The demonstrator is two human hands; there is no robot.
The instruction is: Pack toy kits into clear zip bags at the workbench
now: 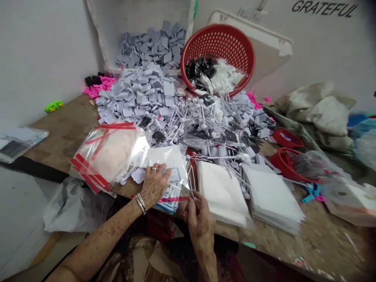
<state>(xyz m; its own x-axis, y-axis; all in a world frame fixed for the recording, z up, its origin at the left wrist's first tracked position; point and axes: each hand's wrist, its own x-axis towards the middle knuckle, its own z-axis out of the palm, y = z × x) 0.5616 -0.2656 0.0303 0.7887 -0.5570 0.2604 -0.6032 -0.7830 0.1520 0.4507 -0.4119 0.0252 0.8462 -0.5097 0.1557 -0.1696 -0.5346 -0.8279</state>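
A clear plastic bag [183, 184] with a red strip along its near edge lies in front of me, with a white sheet [164, 154] in it or under it. My left hand [155, 185] rests flat on the bag, fingers stretched out. At the bag's near right corner, the thumb and fingers of my right hand [200, 217] pinch its edge. Blue-and-white printed cards [170, 203] are stacked beneath. Left of my hands lies a pile of clear bags with red strips [110, 150]. A stack of white sheets [221, 192] stands just right.
Pale grey plastic pieces [147, 90] and white stick-like parts [196, 113] are heaped behind my hands. A tilted red basket [219, 39] holds black and white packets. Another white stack [273, 196] and red bowls [283, 162] are to the right. The table's front edge [264, 250] runs close to me.
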